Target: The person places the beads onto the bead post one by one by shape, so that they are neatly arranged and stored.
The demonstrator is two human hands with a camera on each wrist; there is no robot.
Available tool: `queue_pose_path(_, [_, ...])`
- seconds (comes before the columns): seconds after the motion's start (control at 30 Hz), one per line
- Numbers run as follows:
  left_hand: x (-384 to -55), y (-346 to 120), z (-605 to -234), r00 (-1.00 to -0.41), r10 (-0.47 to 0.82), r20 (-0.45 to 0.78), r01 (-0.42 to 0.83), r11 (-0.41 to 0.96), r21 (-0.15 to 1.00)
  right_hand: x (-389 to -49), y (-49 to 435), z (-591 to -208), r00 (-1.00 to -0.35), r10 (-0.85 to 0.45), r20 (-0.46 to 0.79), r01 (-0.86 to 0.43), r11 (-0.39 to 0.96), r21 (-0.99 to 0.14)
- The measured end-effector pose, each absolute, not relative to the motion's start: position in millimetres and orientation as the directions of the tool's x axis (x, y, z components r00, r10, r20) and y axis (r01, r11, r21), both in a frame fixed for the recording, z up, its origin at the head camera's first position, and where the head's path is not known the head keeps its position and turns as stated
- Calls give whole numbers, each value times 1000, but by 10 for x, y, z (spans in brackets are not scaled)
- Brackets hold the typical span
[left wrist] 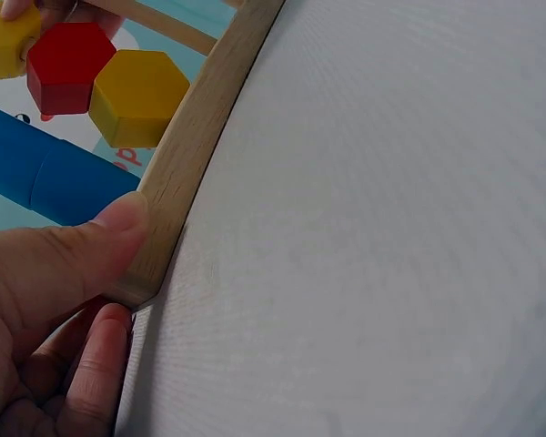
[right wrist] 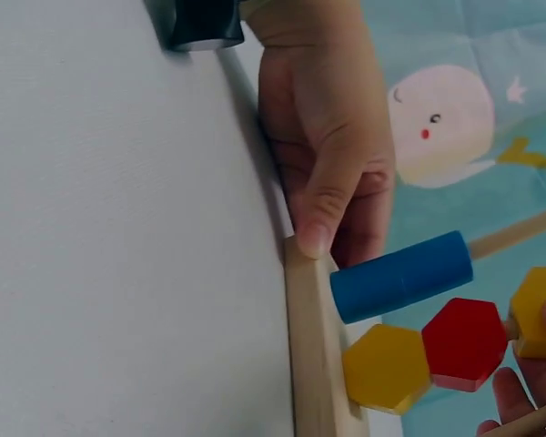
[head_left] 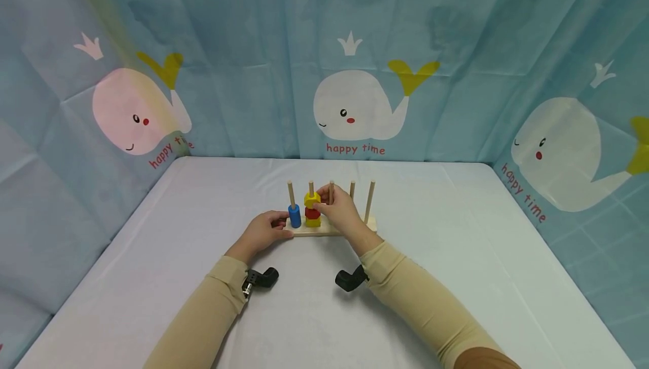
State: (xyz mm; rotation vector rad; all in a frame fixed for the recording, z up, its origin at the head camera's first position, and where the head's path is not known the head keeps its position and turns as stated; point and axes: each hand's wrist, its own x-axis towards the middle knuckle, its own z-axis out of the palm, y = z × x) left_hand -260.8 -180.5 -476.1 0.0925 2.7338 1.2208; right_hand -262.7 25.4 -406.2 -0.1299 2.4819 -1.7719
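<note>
A wooden base [head_left: 316,232] carries several upright pegs. My left hand [head_left: 261,232] grips its left end, with the thumb [left wrist: 118,228] on the front edge. Blue cylinders [head_left: 294,217] sit on the leftmost peg, close to that hand. On the second peg a lower yellow hexagonal bead [right wrist: 387,369] rests at the base, with a red hexagonal bead [right wrist: 464,344] on top. My right hand [head_left: 345,214] pinches an upper yellow hexagonal bead [head_left: 311,200] threaded on the same peg; bare peg shows between it and the red one in the right wrist view. Some right fingers are hidden.
The base stands on a white-covered table [head_left: 299,324]. The pegs at right, such as the rightmost peg [head_left: 370,200], bear no beads where visible. A blue curtain [head_left: 243,76] with whale prints surrounds the table's back and sides. Black wrist cameras [head_left: 266,278] hang near the tabletop.
</note>
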Motion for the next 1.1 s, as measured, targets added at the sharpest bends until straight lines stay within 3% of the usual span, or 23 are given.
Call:
queue_pose_path(0.43, [-2604, -1812, -4725, -987, 118, -104, 1, 663, 748, -2628, 253, -4117, -991, -131, -21, -20, 308, -951])
queue_pose_path(0.9, [-2614, -1791, -4748, -987, 121, -109, -2, 659, 752, -2452, 531, -3925, -962, -274, 0, -101, 354, -930])
queue_pose_path(1.1, [-2606, -1795, -4742, -987, 120, -108, -1, 662, 749, -2346, 750, -3873, -941, -338, 0, -114, 316, -942])
